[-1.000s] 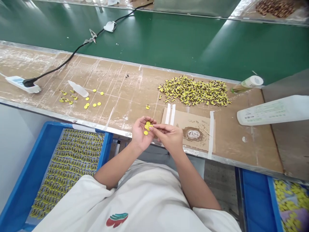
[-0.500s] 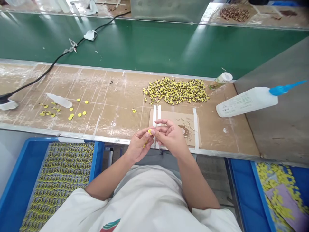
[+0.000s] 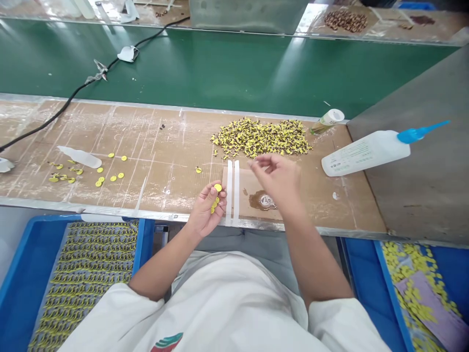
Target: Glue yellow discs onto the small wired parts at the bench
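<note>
My left hand (image 3: 207, 209) pinches a round yellow disc (image 3: 218, 187) between thumb and forefinger, just in front of the table edge. Several more yellow discs (image 3: 214, 205) sit in the same hand against the curled fingers. My right hand (image 3: 280, 178) hovers above the cardboard pad, its thumb and forefinger brought together; whatever may be between the tips is too small to make out. Just beyond it lies a heap of small yellow-and-dark pieces (image 3: 262, 138). Beside its wrist, a wet brown patch with a clear puddle (image 3: 266, 200) shows on the cardboard pad (image 3: 245, 208).
A white bottle with a blue nozzle (image 3: 366, 152) leans at right, near a container of sticks (image 3: 328, 121). Loose yellow discs and a small white bottle (image 3: 80, 157) lie at left. Blue trays (image 3: 145, 244) of yellow pieces flank me below the table. A black cable (image 3: 69, 100) crosses the left.
My right hand has left the disc at my left hand and moved right and away from me toward the heap. My left hand has shifted slightly left, still holding the discs.
</note>
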